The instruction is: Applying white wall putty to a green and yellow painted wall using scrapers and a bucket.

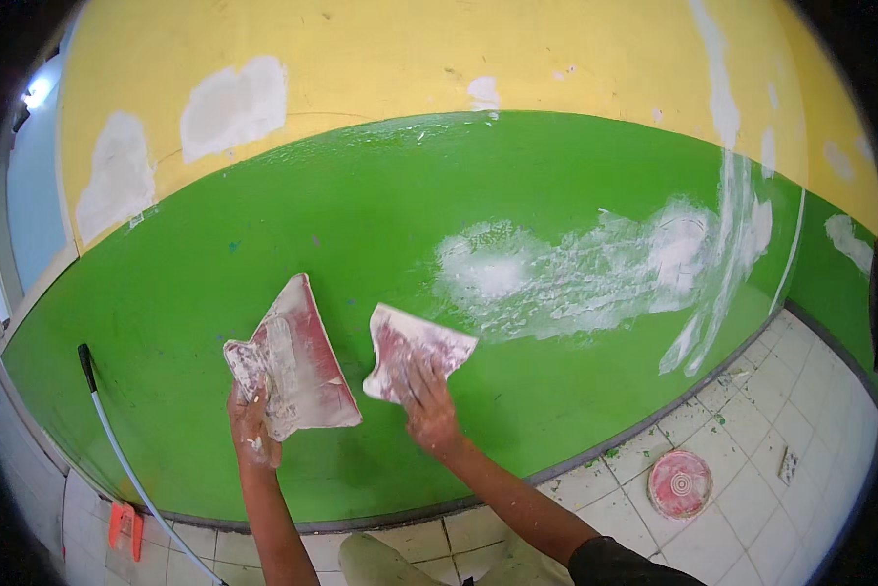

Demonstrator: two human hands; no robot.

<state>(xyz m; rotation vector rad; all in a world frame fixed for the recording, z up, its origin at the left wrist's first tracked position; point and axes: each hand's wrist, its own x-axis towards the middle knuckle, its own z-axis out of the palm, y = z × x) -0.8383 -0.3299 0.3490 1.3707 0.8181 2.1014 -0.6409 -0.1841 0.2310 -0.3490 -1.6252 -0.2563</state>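
Two flat putty scrapers fill the person's hands in front of a green wall [341,225]. The left hand [251,422] is closed around the lower edge of the larger scraper [294,359], a broad wedge-shaped blade held upright and tilted slightly left, its reddish face caked with pale filler. The right hand [427,402] has its grip closed on the smaller scraper [415,350], fingers spread over the blade's lower part, with the blade lying against or just off the wall; which of the two cannot be told. The two blades are near each other but apart. Both look thin, light and somewhat springy, likely slippery where wet filler sits, so the drier lower edge near the palm seems the safest hold. To the right, a patch of white filler [595,273] smears across the green paint. Above, the wall turns yellow [410,59] with more white patches. On the tiled floor [800,410] lie a round pink lid [680,483] and, at left, a long pole [126,459].
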